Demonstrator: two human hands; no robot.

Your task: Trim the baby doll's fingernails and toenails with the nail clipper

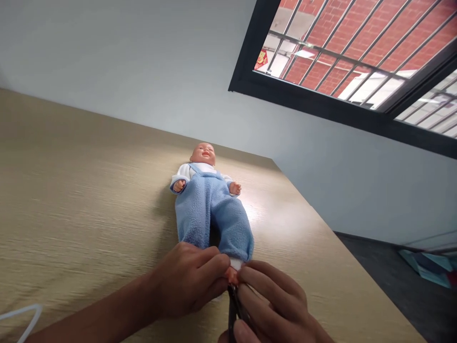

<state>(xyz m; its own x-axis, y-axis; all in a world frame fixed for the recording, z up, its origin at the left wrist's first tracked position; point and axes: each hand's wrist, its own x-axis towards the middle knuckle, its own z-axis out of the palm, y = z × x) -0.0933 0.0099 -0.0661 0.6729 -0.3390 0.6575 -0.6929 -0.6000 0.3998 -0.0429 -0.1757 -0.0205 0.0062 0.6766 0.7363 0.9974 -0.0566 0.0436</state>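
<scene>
A baby doll (214, 205) in light blue fleece overalls and a white top lies on its back, head pointing away from me. My left hand (193, 278) is closed at the doll's lower legs, its thumb and finger pinching beside the small foot (232, 275). The other foot is hidden behind this hand. From the right, the fingers of my right hand (274, 300) wrap a slim dark tool (233, 302), possibly nail clippers, whose tip meets the doll's toes. Much of the tool is covered by my fingers.
The doll rests on a light wooden table (89, 190), whose right edge runs diagonally down. A white cord (26, 314) lies at lower left. Behind are a pale wall (143, 62) and a barred window (332, 52). Light blue items (424, 267) lie on the dark floor at right.
</scene>
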